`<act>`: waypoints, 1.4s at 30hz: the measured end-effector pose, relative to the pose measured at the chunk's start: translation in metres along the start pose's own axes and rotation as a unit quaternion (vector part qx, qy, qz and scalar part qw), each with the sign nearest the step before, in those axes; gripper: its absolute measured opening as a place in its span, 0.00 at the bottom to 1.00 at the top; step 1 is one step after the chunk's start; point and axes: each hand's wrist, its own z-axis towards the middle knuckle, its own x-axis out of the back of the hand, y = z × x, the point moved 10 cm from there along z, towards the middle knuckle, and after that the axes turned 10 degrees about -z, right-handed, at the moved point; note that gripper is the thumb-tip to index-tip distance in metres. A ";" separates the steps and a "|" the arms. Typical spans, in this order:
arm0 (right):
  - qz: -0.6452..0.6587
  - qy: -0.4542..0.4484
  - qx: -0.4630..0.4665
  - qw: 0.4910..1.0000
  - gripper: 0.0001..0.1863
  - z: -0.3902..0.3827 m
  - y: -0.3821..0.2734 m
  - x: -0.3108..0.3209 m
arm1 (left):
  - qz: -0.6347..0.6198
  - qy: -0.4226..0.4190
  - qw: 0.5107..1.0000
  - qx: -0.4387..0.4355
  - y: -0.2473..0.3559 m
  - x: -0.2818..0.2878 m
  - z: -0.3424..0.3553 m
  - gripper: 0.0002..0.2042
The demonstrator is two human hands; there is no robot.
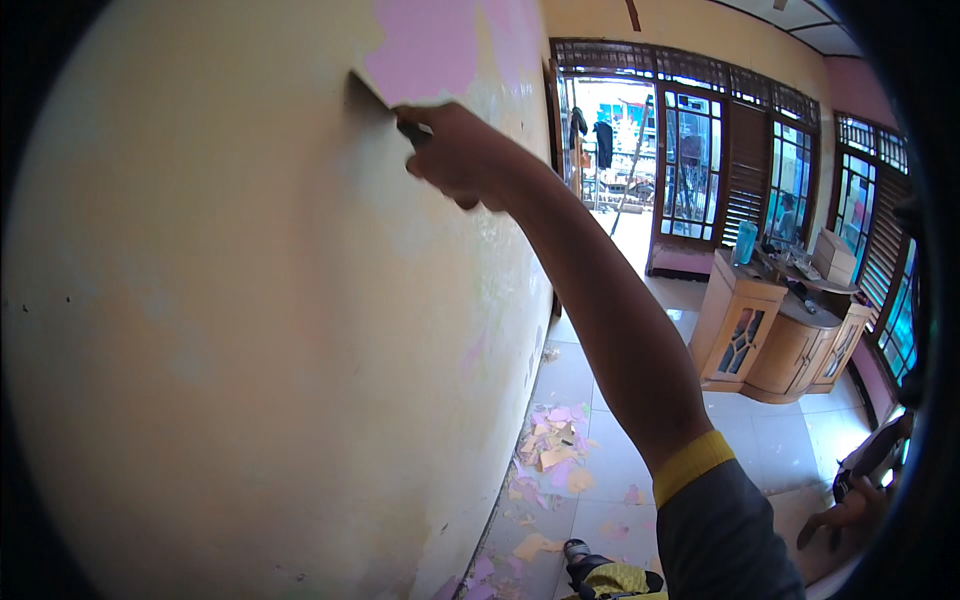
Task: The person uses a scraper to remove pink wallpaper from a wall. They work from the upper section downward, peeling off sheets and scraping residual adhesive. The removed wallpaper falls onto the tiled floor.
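My right hand (465,155) reaches up and forward from a dark sleeve with a yellow cuff. Its fingers are wrapped round the dark handle of a scraper (372,93). The thin blade points up and left and lies at the wall (250,330), just below a pink patch (425,50) where the cream paint is gone. Whether the blade's edge presses on the paint cannot be made out. My left hand is out of the picture.
Pink and cream paint flakes (555,440) litter the tiles along the wall's foot. A wooden cabinet (745,310) with things on top stands under windows, right of an open doorway (610,140). At the right edge, another person's hand (845,515) shows. A sandalled foot (577,548) appears below.
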 end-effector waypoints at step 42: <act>-0.053 0.010 0.094 0.994 0.34 0.017 0.018 0.003 | -0.001 0.020 1.000 0.012 0.018 -0.034 0.015 0.28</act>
